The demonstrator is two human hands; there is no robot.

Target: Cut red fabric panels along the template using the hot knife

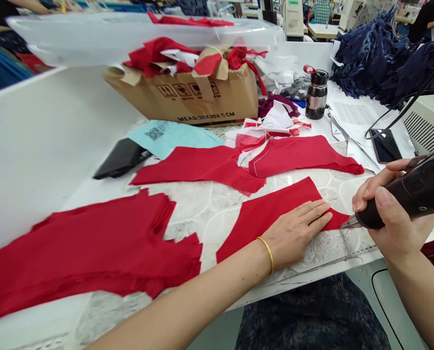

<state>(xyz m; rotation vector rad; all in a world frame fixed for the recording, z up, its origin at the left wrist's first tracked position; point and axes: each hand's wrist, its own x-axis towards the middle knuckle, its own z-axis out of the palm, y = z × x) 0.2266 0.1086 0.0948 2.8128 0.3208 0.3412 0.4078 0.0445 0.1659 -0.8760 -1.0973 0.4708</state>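
My left hand lies flat, fingers stretched out, on a red fabric piece near the table's front edge. In my right hand is a black handheld tool, the fingers wrapped round it. Its pointed metal tip meets the right end of that red piece. Behind the hands lie two more red pieces, one at the centre and a thicker stack to its right. A large stack of red fabric spreads over the left side.
Behind the fabric stand a cardboard box with red scraps and a dark bottle. A light blue packet overlaps a black packet. At the right are a phone, papers, a cable and a navy fabric heap.
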